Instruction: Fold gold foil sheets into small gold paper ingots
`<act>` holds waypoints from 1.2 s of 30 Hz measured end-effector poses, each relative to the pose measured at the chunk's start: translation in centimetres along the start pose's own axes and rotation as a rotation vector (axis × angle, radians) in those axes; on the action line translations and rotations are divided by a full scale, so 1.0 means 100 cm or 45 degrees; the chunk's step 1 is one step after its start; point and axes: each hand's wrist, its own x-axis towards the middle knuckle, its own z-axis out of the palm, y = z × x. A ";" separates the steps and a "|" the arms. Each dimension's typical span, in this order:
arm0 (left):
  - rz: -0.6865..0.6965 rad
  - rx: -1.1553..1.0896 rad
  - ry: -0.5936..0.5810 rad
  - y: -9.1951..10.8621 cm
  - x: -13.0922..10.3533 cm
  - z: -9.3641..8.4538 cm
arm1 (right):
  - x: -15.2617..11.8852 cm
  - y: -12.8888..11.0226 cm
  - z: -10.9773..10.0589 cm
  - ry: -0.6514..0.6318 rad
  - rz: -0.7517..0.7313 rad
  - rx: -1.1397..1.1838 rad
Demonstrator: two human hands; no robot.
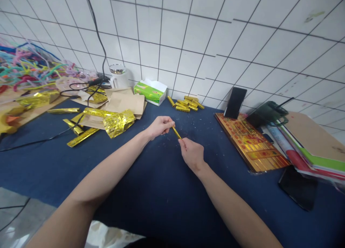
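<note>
A thin roll of gold foil (176,132) is stretched between my two hands over the dark blue tablecloth (161,183). My left hand (160,127) pinches its upper end, and my right hand (192,152) grips the lower end with the fingers curled in. Just beyond them, against the wall, lies a small pile of short gold foil rolls (188,104). Off to the left are longer folded gold foil strips (82,136) and a crinkled gold foil sheet (119,123).
Brown paper (125,101), a green tissue pack (151,92) and a white mug (119,77) stand at the back left. Coloured fuzzy stems (35,66) heap further left, near a black cable (54,136). Rightward are a propped phone (235,102), gold-red packet (253,145), dark green cup (268,114) and black phone (298,188).
</note>
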 end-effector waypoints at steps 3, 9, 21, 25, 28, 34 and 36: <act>-0.061 -0.010 0.036 -0.001 0.001 -0.001 | 0.000 0.000 -0.002 0.026 -0.043 -0.093; 0.099 -0.023 -0.166 -0.002 -0.002 0.005 | 0.005 -0.004 -0.006 -0.261 0.281 0.761; 0.119 0.353 -0.242 0.003 -0.011 0.026 | 0.009 -0.002 0.002 -0.192 0.384 0.932; 0.102 0.206 -0.200 -0.003 -0.009 0.025 | 0.009 -0.003 0.000 -0.219 0.374 0.926; 0.043 0.068 -0.124 -0.005 -0.006 0.020 | 0.009 -0.003 -0.001 -0.245 0.385 0.934; -0.051 0.048 -0.114 -0.005 -0.005 0.017 | 0.007 -0.001 0.002 -0.215 0.363 0.885; -0.039 0.134 -0.105 -0.005 -0.005 0.019 | 0.006 0.000 0.004 -0.213 0.331 0.870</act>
